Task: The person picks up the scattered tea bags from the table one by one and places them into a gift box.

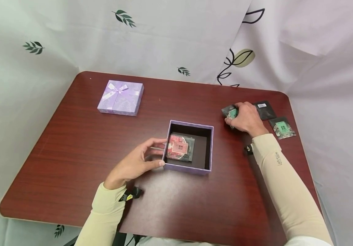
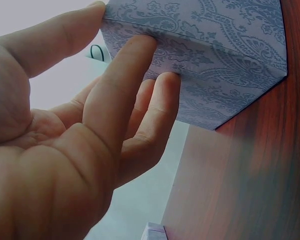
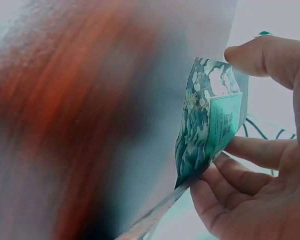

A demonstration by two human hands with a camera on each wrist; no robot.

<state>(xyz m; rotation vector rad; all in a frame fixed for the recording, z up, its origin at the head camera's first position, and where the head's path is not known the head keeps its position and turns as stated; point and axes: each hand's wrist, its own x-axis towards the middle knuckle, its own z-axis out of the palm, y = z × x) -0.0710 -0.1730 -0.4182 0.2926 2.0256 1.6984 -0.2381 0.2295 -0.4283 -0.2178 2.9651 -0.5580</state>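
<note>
Across the reddish-brown tabletop, we see the right hand pinching a green-labelled packet at two o'clock from the open box (a pink-labelled packet lies inside). At the box's nine o'clock, the left hand touches its wall with loosely bent fingers.

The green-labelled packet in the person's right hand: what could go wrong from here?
The green-labelled packet looks thin and is held near its edges by the right hand, so it might bend or slip.

The left hand touches the open box only around its left side, so a bump could perhaps slide the box along the table.
</note>
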